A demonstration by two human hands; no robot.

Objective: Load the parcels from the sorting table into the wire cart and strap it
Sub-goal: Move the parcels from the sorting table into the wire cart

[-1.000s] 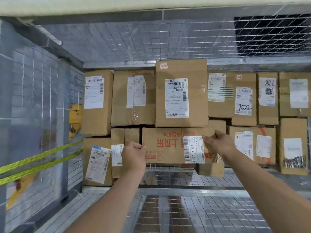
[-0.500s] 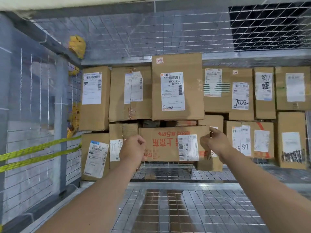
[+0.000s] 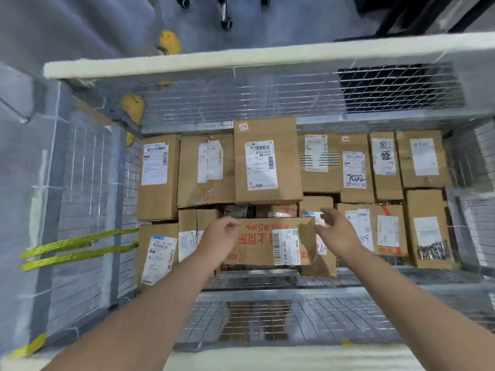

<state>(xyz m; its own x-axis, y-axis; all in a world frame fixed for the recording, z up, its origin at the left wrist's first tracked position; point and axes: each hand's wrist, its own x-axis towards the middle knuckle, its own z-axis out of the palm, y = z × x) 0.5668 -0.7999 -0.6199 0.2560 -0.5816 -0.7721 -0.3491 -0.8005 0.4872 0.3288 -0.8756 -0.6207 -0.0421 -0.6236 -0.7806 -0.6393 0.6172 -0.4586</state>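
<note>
A flat cardboard parcel with red print (image 3: 257,243) and a barcode label lies in the front row of boxes inside the wire cart (image 3: 267,103). My left hand (image 3: 218,238) is at the parcel's left end, fingers loosely curled, and no firm grip shows. By the parcel's upper right corner my right hand (image 3: 338,232) hovers with relaxed, slightly spread fingers, off the cardboard. Several labelled parcels (image 3: 267,159) stand stacked behind it against the cart's back wall. Two yellow straps (image 3: 80,249) hang across the left side wall.
Bare wire floor (image 3: 267,317) lies between me and the stacked boxes. A padded cream rail (image 3: 241,60) tops the back wall, and a second one runs along the near edge. Mesh walls close in left and right. Chair castors (image 3: 225,22) show on the floor beyond.
Both hands held the red-printed parcel's ends earlier; now the right hand has come off it and the left has loosened. My view has tipped downward, showing the cart's top rail and the floor beyond.
</note>
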